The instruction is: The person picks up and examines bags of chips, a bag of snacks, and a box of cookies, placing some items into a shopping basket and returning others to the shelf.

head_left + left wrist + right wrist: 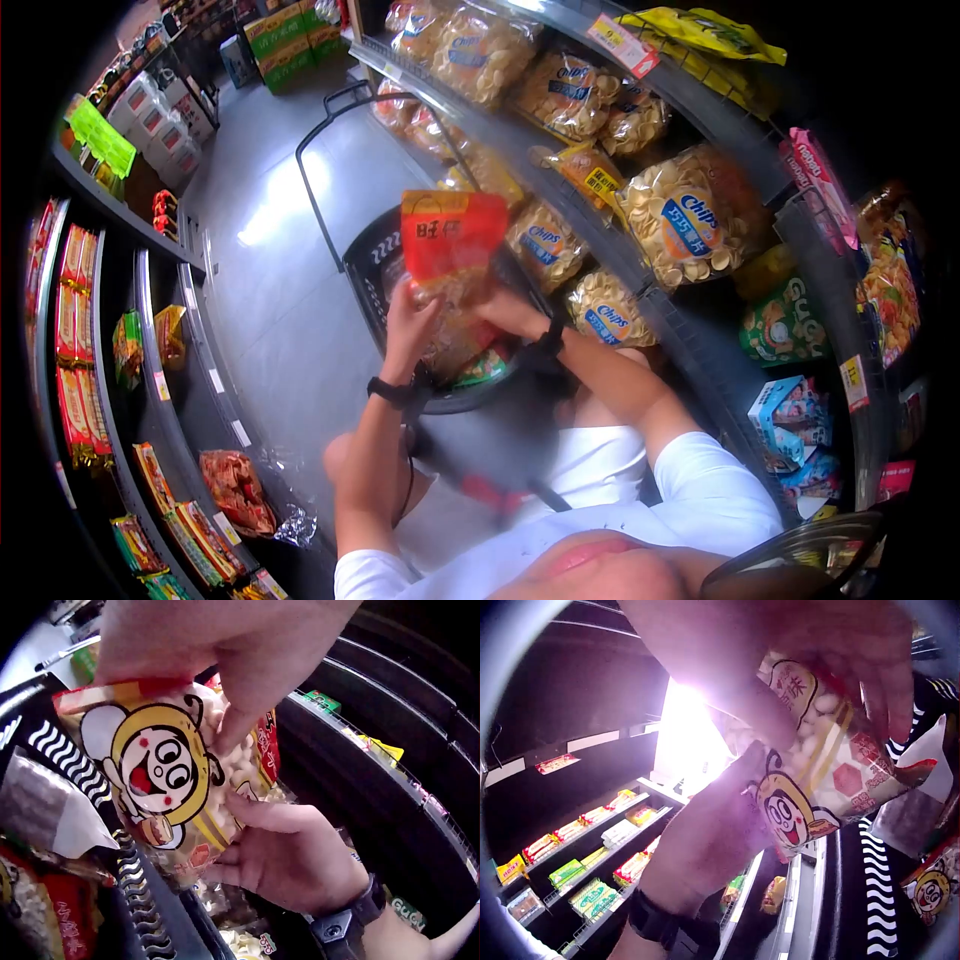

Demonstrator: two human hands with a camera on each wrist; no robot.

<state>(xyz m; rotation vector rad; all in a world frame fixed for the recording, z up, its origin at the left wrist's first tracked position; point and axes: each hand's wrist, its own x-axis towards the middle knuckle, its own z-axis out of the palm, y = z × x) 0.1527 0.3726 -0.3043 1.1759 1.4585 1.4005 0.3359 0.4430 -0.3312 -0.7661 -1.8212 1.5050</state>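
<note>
A red-topped snack bag (452, 240) is held up over a black shopping basket (368, 275). My left hand (408, 322) grips its left side and my right hand (508, 306) its right side. In the left wrist view the bag (161, 776) shows a bee cartoon; my left hand (225, 656) reaches over it from above, and my right hand (289, 855) pinches the opposite side between thumb and fingers. The right wrist view has the bag (847, 757) between my right hand (780, 667) and my left hand (712, 844). Other packets (45, 900) lie inside the basket.
Shelves with chips bags (690, 220) stand close on the right. Low shelves on the left carry red packets (75, 300) and a red bag (238, 492). Grey floor (270, 210) runs between them, with green boxes (290, 45) farther off. The basket's handle (305, 165) stands raised.
</note>
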